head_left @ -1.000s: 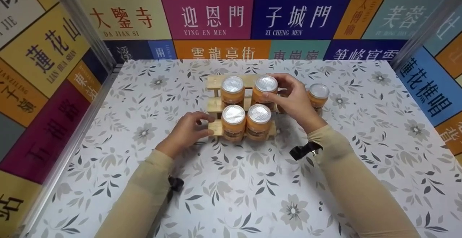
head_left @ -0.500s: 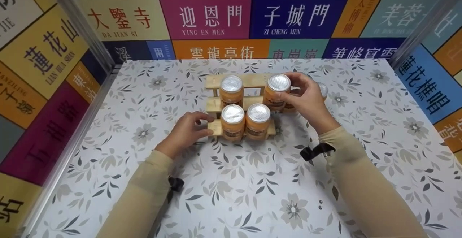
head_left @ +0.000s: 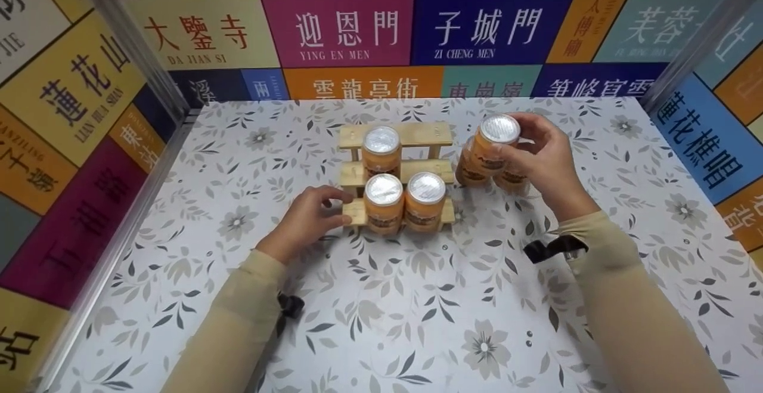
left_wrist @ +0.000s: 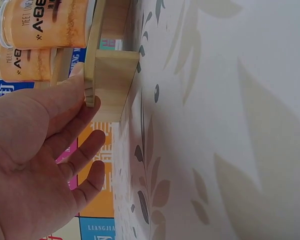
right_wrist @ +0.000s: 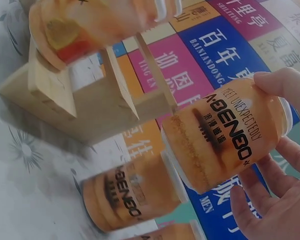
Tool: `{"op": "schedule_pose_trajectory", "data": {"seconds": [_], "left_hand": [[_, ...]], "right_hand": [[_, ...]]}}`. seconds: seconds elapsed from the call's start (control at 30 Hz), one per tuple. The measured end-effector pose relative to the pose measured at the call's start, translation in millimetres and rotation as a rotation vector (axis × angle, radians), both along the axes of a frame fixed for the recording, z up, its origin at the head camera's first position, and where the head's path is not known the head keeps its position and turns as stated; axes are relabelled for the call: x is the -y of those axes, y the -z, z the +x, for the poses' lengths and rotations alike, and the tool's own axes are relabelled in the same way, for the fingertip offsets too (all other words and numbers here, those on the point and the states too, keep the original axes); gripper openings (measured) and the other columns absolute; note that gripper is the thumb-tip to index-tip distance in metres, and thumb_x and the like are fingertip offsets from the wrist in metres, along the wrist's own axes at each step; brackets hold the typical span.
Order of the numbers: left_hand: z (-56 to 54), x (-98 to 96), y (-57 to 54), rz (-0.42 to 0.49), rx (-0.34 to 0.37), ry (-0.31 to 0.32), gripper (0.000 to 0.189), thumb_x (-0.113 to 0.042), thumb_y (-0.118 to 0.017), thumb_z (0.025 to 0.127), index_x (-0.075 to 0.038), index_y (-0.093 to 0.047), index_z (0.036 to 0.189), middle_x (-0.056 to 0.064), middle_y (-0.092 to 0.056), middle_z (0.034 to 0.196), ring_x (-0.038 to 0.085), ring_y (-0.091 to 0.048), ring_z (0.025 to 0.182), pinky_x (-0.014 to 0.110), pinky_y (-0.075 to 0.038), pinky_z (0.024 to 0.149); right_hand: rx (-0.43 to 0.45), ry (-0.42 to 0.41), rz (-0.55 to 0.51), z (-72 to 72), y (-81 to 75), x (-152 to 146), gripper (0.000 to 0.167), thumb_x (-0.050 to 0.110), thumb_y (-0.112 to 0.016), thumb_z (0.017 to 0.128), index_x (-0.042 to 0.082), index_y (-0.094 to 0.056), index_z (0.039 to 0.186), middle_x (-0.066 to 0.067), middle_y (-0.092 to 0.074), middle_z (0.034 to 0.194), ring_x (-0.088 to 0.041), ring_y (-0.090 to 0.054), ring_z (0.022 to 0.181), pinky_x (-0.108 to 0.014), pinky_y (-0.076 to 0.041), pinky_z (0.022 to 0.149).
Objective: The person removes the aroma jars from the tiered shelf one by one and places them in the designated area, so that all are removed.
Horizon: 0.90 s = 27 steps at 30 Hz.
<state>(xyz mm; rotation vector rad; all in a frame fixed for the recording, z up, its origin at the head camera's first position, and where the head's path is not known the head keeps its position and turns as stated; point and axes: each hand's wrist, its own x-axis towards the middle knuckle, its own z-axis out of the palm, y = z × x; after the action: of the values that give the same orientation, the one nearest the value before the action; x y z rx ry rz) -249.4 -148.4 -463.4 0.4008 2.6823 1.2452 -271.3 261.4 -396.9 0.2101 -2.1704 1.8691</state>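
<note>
- The right hand (head_left: 551,166) holds a drink can (right_wrist: 225,140), thumb on one side and fingers on the other, close to the lid.
- The held can is off the surface (head_left: 381,333), right of the wooden rack (head_left: 429,133) and toward the surface's far edge; in the head view it partly hides two standing cans, one left (head_left: 470,172) and one right (head_left: 511,181). Whether it touches them I cannot tell.
- The left hand (head_left: 305,217) pinches the left end of the rack's front tier between thumb and forefinger, its other fingers loose and spread.
- One can (head_left: 381,157) stands on the rack's middle tier; a left can (head_left: 383,211) and a right can (head_left: 424,209) stand side by side on the front tier.
- Judging by looks, the held can is full, so moderately heavy for its size, with smooth, fairly stiff walls that may slip or dent if squeezed hard.
- The best hold is probably around the upper body, just below the rim, keeping it upright.
- The rack looks rigid but light; bracing its tier end suits it.
</note>
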Motion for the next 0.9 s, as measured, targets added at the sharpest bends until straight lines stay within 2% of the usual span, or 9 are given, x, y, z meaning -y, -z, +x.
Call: {"op": "schedule_pose_trajectory", "data": {"seconds": [0.13,0.37,0.47,0.63,0.9], "left_hand": [[-1.3,0.8,0.1,-0.002,-0.019,0.007,0.038,-0.014,-0.082,0.088,-0.011,-0.072,0.125,0.007,-0.069,0.128,0.032,-0.060,0.119,0.047,-0.049,0.105],[-2.5,1.7,-2.0,-0.004,-0.010,0.001,0.038,-0.016,-0.082,0.089,-0.011,-0.072,0.125,0.007,-0.068,0.128,0.032,-0.059,0.119,0.046,-0.049,0.103],[-3.2,2.7,-1.8,-0.011,-0.004,-0.003,0.038,-0.017,-0.083,0.089,-0.012,-0.072,0.125,0.006,-0.068,0.127,0.031,-0.058,0.118,0.045,-0.048,0.103],[-3.0,4.2,-2.1,-0.009,0.003,-0.018,0.038,-0.017,-0.083,0.088,-0.013,-0.072,0.124,0.005,-0.069,0.126,0.031,-0.059,0.119,0.045,-0.048,0.104],[-1.8,1.4,0.7,0.006,0.022,-0.010,0.040,-0.016,-0.084,0.086,-0.014,-0.072,0.125,0.005,-0.069,0.128,0.032,-0.059,0.121,0.046,-0.047,0.107]], "right_hand": [[-0.003,0.037,-0.031,-1.6,-2.4,-9.1,0.051,0.007,-0.087,0.082,0.007,-0.065,0.129,-0.002,-0.067,0.120,-0.018,-0.060,0.113,-0.021,-0.052,0.091],[0.023,0.139,0.017,-6.6,-4.3,-24.9,0.050,0.010,-0.084,0.086,0.011,-0.064,0.132,0.004,-0.065,0.123,-0.013,-0.058,0.115,-0.020,-0.049,0.093],[0.029,0.168,0.003,-9.2,-5.3,-32.5,0.051,0.012,-0.086,0.085,0.012,-0.064,0.131,0.005,-0.066,0.123,-0.012,-0.058,0.115,-0.020,-0.048,0.092],[0.043,0.200,-0.053,-12.3,-7.5,-46.0,0.052,0.012,-0.088,0.083,0.013,-0.065,0.129,0.004,-0.066,0.123,-0.012,-0.058,0.114,-0.019,-0.048,0.091],[0.086,0.231,-0.041,-9.6,-10.7,-76.3,0.055,0.013,-0.087,0.083,0.014,-0.064,0.133,0.006,-0.064,0.126,-0.011,-0.055,0.117,-0.017,-0.045,0.090]]}}
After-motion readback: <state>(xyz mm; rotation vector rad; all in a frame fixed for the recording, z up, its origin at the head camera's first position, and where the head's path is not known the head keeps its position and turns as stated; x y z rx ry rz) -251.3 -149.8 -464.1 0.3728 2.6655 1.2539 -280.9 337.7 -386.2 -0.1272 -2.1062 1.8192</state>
